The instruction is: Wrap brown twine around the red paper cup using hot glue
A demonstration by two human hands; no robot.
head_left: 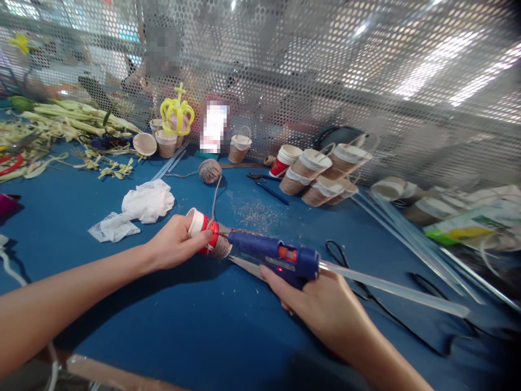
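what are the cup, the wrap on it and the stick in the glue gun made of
Cup: likely paper, matte white rim, red print. Wrap: rough brownish twine, seemingly jute, fibrous coils. Stick in the glue gun: translucent, glossy, probably hot-melt glue.

Left hand (177,241): grips a red-and-white paper cup (205,236) lying on its side, partly wound with twine.
Right hand (321,301): holds a blue glue gun (277,258), nozzle at the cup.
Counter (203,326): blue.
Twine ball (210,170): behind the cup.
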